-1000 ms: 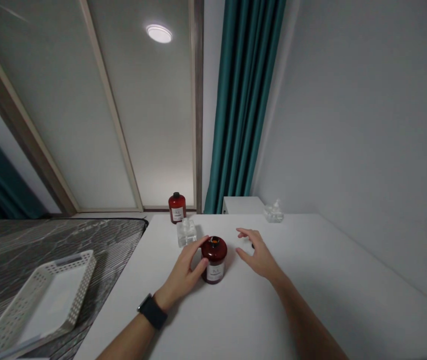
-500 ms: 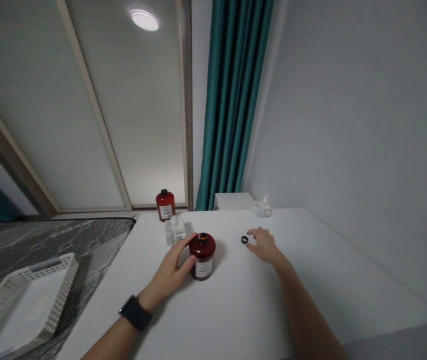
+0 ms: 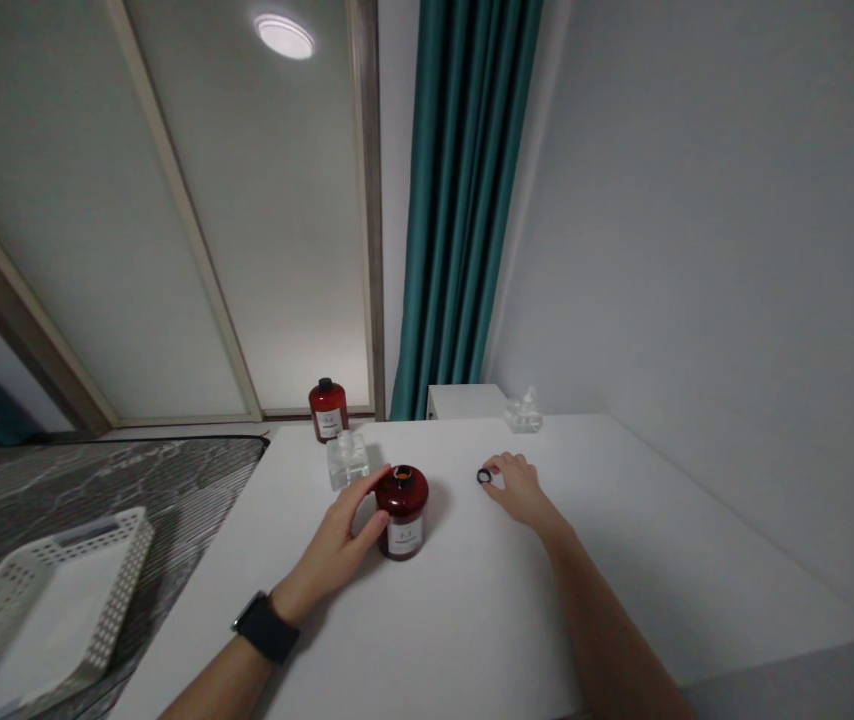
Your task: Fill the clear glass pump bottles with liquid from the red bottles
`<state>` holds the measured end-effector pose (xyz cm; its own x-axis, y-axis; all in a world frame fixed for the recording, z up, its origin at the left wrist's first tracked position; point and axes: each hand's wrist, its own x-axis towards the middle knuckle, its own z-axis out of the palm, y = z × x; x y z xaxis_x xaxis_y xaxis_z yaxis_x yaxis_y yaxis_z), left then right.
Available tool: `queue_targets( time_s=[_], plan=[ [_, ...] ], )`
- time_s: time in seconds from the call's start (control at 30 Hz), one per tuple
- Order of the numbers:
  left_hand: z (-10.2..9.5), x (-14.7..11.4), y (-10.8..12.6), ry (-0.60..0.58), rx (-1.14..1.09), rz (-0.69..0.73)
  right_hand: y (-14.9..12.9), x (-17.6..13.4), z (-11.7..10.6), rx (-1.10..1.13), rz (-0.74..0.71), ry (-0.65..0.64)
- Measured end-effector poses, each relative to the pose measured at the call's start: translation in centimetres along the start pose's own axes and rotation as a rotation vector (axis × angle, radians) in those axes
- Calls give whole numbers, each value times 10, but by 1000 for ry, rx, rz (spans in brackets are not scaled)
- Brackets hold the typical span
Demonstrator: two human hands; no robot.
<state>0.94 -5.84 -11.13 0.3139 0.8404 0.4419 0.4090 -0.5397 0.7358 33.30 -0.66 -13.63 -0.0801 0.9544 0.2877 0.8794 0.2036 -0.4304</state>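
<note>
A dark red bottle [image 3: 402, 510] with a white label stands upright and uncapped on the white table [image 3: 464, 620]. My left hand [image 3: 341, 535], with a black watch on its wrist, is wrapped round the bottle's left side, thumb in front and fingers behind. To the right, a small black ring-like bottle cap [image 3: 484, 477] is at the tips of my right hand [image 3: 515, 485], pinched between thumb and forefinger at table level. Behind my left hand sits a clear glass bottle [image 3: 348, 460].
A second red bottle [image 3: 329, 410] with its black cap on stands at the table's far left edge. Another clear glass bottle [image 3: 523, 412] is at the far right, by a white cabinet [image 3: 464, 400]. A white perforated basket [image 3: 59, 610] lies left of the table, on a grey surface.
My right thumb and forefinger have closed in on the black cap, which looks slightly tilted now. My left hand keeps its hold on the red bottle. The view has shifted slightly.
</note>
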Motion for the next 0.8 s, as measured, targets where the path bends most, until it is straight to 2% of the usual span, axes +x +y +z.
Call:
queue_targets(
  time_s=[0.2,0.4,0.6,0.8],
  plan=[
    [0,1,1,1,-3,8,-42,-6,3,176,-158,20],
    [0,1,1,3,-7,14,-75,-17,7,300,-255,62],
    [1,1,1,10,-20,17,-92,-23,9,517,-314,96],
    [1,0,1,5,-32,13,-95,-26,8,559,-297,126]
  ],
)
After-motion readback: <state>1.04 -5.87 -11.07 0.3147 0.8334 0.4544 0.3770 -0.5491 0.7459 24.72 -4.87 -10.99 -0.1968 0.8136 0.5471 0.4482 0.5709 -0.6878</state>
